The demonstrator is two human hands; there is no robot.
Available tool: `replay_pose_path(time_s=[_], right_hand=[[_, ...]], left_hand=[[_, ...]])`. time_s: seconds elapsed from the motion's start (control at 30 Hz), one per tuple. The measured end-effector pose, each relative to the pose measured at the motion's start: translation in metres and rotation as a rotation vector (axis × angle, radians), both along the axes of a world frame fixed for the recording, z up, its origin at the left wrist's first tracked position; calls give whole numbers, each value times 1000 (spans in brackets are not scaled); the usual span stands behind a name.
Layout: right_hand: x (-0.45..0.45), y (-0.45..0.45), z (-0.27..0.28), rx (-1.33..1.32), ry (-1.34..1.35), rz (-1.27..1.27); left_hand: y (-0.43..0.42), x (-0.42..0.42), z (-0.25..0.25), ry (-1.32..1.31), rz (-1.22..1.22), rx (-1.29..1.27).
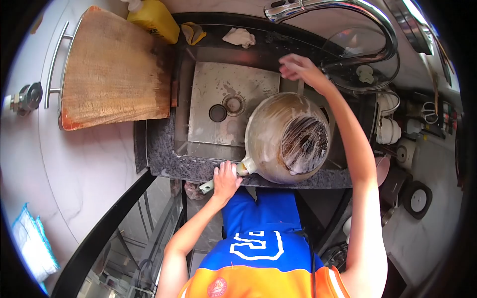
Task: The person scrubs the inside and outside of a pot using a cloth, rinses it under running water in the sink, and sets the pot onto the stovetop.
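A deep pan [266, 141] lies upside down over the right part of the sink [208, 99], its outer bottom facing me. White suds streak the pan's pale side and its blackened base. My left hand [227, 181] is wrapped round the pan's light green handle [206, 187] at the sink's front edge. Above the far right of the basin, my right hand [300, 72] is apart from the pan, near the faucet [343, 6]. Its fingers are slightly blurred but look loosely stretched out, and I see nothing in them.
A wooden cutting board [117, 72] leans left of the sink. Along the back ledge are a yellow bottle [155, 22], a yellow-grey sponge [193, 34] and a crumpled white cloth [239, 37]. White cups [388, 130] and scissors [429, 113] are at right.
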State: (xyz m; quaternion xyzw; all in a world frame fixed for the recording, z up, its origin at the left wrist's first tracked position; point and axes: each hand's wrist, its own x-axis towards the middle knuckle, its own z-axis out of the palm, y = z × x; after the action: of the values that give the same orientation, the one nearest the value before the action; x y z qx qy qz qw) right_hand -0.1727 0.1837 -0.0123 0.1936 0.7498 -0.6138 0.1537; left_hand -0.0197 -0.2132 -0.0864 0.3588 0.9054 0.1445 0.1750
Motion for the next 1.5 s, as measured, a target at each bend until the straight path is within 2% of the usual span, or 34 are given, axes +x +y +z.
replay_pose_path(time_s=[0.07,0.13,0.37,0.43,0.53,0.63,0.67,0.7,0.73,0.8,0.9,0.93,0.97,1.0,1.03,1.1,1.13,1.2,1.23,1.3,1.37,1.4,1.47,1.5], right_hand=[[25,24,10,33,-45,12],[41,51,18,131,-108,216],[60,77,8,60,-212,298],[62,78,-3,46,-198,167],[71,76,-19,85,-192,248],[86,82,-36,86,-161,237],[89,85,-41,67,-129,218],[81,63,-25,112,-273,86],[67,46,-23,114,-269,89],[36,16,-22,-197,-20,-109],[-42,-35,-18,-623,163,-261],[-67,-47,-23,-816,244,-307],[-93,-56,-25,-960,272,-324],[-115,-59,-28,-1102,300,-343],[-133,-56,-35,-1104,303,-350],[-154,-48,-48,-1711,170,-5],[-154,-50,-45,-1706,172,-10],[-151,-59,-22,-1155,231,-177],[-151,-84,14,-911,146,-594],[-155,-76,3,-977,188,-535],[-165,-58,-36,-1118,334,-347],[-162,-68,-29,-1123,337,-350],[-154,-96,-2,-382,386,-813],[-154,-86,-12,-611,219,-805]], left_hand=[[-2,0,2,-22,-21,-14],[2,-2,7,-21,-22,-42],[2,-5,11,-86,-78,-105],[3,-6,16,-125,-71,-133],[6,-18,26,-235,-84,-194],[9,-35,46,-474,-10,-171],[12,-44,51,-468,-8,-166],[15,-54,53,-422,15,-139],[19,-64,55,-381,37,-114],[38,-100,51,-408,169,-30],[77,-159,22,-297,301,402],[97,-179,38,-455,424,536],[110,-203,17,-549,448,616],[129,-222,32,-796,578,741],[144,-237,37,-900,603,907],[174,-268,31,-1162,724,1173],[187,-282,34,-1262,766,1228],[208,-303,34,-1368,808,1282],[217,-312,33,-1399,802,1327],[234,-326,31,-1420,797,1376],[256,-329,30,-1249,1002,1460],[260,-325,35,-1247,1000,1454],[265,-320,55,-1126,997,1477],[267,-324,52,-1067,994,1393]])
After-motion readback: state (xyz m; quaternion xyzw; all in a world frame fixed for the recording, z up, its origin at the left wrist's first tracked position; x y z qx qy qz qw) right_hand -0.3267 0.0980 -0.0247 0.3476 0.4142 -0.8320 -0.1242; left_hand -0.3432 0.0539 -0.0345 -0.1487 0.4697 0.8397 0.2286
